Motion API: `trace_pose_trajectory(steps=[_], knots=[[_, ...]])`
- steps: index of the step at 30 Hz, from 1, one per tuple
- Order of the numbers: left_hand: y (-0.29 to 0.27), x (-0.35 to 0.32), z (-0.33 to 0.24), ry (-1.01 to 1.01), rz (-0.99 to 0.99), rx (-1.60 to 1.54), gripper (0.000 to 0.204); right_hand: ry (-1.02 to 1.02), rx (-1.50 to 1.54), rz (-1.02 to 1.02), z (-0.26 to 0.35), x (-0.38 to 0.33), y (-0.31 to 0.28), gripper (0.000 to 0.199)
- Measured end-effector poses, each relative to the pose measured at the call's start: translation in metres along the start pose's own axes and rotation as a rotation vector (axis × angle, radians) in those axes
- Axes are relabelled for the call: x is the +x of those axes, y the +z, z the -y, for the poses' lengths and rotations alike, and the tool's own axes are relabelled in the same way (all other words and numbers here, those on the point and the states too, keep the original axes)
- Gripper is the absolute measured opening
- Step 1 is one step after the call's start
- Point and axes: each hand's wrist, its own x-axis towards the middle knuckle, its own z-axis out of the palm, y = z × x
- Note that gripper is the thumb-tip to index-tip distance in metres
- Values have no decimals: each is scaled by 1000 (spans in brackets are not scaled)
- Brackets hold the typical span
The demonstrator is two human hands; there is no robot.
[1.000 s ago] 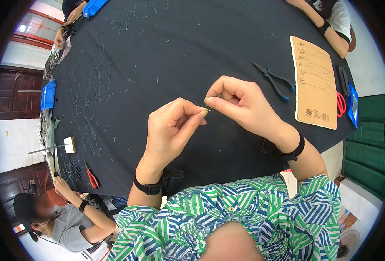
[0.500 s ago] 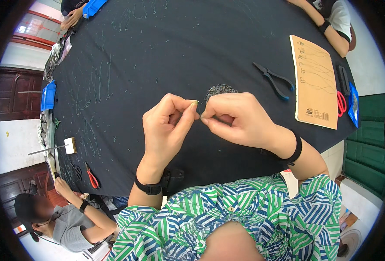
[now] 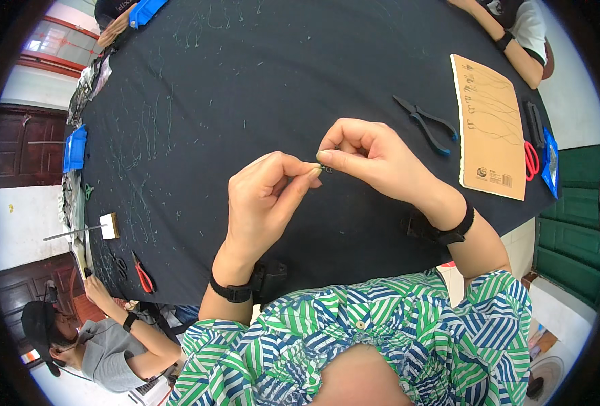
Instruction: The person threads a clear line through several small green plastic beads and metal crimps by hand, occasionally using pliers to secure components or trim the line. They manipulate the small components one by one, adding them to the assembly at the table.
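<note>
Above the black cloth, my left hand (image 3: 263,196) is closed in a pinch, thumb against forefinger. At its fingertips shows a small dark curved piece, like a tiny hook (image 3: 328,170). Just above and to the right, my right hand (image 3: 374,157) pinches too, its thumb tip almost touching the left fingertips. Whatever thin thing the right fingers hold is too small to make out. The pile of dark wire-like pieces seen earlier is hidden behind the right hand.
A brown notebook (image 3: 500,159) with several lines and hooks on it lies right, beside blue-handled pliers (image 3: 425,125) and red-handled scissors (image 3: 532,161). Red pliers (image 3: 144,274) and thread scraps (image 3: 134,155) lie left. Co-workers sit around the black table (image 3: 280,81).
My right hand has moved up and covers the wire pile. The left hand has shifted slightly right, and a small curved piece now shows between the fingertips.
</note>
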Motion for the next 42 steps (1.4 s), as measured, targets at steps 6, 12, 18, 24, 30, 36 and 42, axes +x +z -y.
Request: trace_pose_trajectory(steps=[6, 12, 18, 24, 30, 36, 42], knots=[[0, -1, 2, 50, -38, 4, 2, 51, 253, 41, -7, -1, 10, 15], [0, -1, -1, -10, -133, 46, 3, -237, -199, 48, 10, -9, 13, 12], [4, 3, 1, 20, -118, 99, 4, -606, -336, -187, 0, -2, 13, 8], [2, 1, 5, 75, -12, 99, 2, -265, -159, -127, 5, -3, 3, 8], [2, 2, 6, 86, -23, 128, 4, 3, 95, 24, -8, 8, -2, 18], [4, 0, 6, 75, -71, 75, 3, 36, 239, 67, -17, 6, 4, 16], [4, 0, 9, 24, -141, 59, 4, -272, -153, 24, 0, -5, 13, 8]])
